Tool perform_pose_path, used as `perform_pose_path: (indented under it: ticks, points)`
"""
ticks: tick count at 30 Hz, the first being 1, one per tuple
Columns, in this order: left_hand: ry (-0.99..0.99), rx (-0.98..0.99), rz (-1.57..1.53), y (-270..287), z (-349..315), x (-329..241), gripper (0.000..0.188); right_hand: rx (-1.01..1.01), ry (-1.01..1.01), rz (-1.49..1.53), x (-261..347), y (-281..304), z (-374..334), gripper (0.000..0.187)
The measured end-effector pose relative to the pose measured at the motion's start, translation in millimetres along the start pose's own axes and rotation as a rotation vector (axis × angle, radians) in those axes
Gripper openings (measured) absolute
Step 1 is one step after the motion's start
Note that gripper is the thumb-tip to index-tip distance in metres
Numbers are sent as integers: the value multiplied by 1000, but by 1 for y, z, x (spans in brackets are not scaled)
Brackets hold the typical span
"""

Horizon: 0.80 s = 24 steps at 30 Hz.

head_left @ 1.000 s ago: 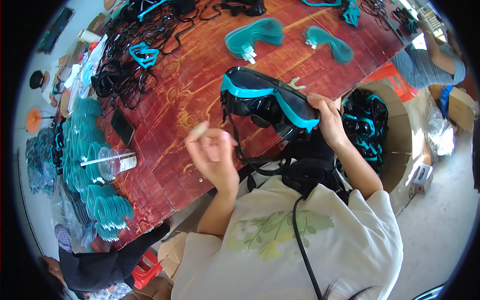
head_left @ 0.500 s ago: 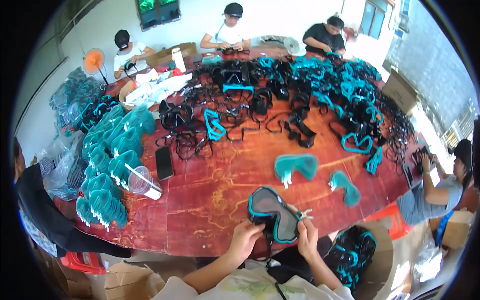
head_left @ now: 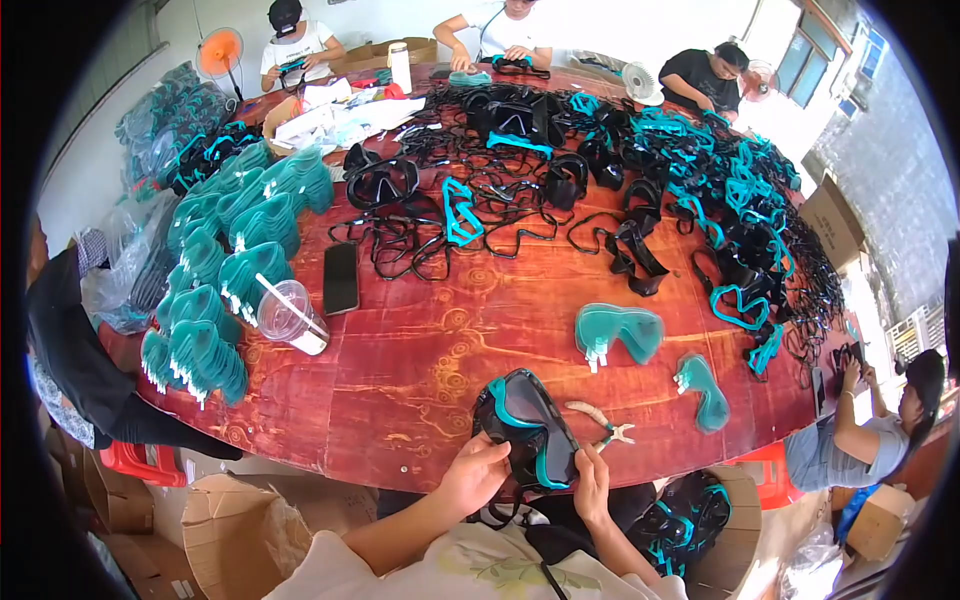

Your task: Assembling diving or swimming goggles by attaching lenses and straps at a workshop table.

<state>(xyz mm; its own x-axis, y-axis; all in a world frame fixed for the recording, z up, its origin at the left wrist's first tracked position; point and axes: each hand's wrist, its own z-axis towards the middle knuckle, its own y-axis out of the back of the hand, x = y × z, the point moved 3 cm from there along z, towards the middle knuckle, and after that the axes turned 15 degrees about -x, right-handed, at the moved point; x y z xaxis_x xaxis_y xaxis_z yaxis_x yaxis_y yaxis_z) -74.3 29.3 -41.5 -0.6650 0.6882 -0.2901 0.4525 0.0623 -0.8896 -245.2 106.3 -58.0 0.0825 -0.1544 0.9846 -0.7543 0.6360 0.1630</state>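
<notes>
Between my hands is a diving mask (head_left: 533, 430) with a black skirt, a teal frame and a clear lens, tilted above the table's near edge. My left hand (head_left: 474, 476) grips its left side, thumb on the black skirt. At the lower right rim, my right hand (head_left: 591, 482) pinches the mask. A black strap hangs below it, partly hidden by my hands. Just past my right hand, a pair of pliers (head_left: 606, 424) with light handles lies on the wood. Teal lens pieces (head_left: 622, 334) and a smaller stack of lenses (head_left: 704, 394) lie farther right.
Stacked teal lenses (head_left: 207, 345), a plastic cup with a straw (head_left: 291, 315) and a phone (head_left: 341, 278) occupy the table's left. Black masks and teal frames (head_left: 740, 190) heap along the far and right sides. A carton of masks (head_left: 735, 540) stands below my right arm. Several co-workers sit around.
My head view has shifted, so the table sits differently in the picture. The mask has turned to a steeper angle in my hands. The pliers now show in full beside it.
</notes>
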Motion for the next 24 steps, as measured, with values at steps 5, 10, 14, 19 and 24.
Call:
perform_pose_path:
  ticks: [5, 10, 14, 19, 24]
  points:
    - [-288, -170, 163, 5, -2, 6, 29, -56, 33, 23, 3, 4, 3, 30]
    - [-645, 9, 434, 15, -17, -16, 18, 16, -336, 530, -2, 23, 23, 29]
    - [-500, 250, 500, 2, -26, -37, 16, 177, -384, 1083, -97, 86, 72, 18]
    - [-457, 144, 616, 10, -11, -46, 8, 22, -227, 1237, -51, 168, 82, 21]
    - [-616, -110, 807, 36, 4, -48, 13, -222, 48, 1363, -18, 249, 35, 21]
